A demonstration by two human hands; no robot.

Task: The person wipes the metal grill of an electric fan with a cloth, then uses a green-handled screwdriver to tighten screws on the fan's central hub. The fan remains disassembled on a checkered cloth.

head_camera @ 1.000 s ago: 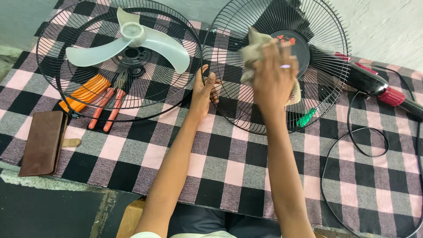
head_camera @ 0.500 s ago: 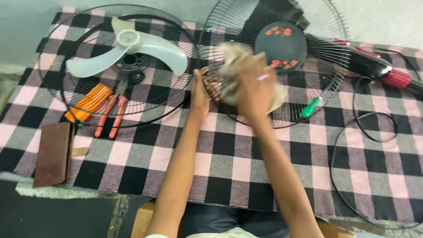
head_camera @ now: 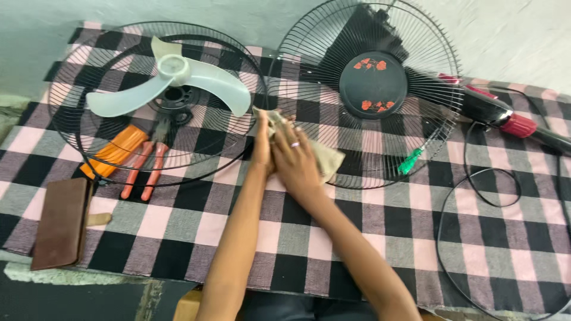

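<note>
Right hand (head_camera: 295, 161), grip now flat on the rag (head_camera: 326, 160), lower on the fan guard (head_camera: 428, 128) (left hand (head_camera: 262, 148) beside).

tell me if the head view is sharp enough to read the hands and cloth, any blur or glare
Head view: light is soft and even, no glare and only faint shadows; the right hand and beige cloth are slightly soft from motion, the left hand too; the wire fan guard and plastic fan blade read clearly; the guard rims bow a little from the wide lens.
</note>
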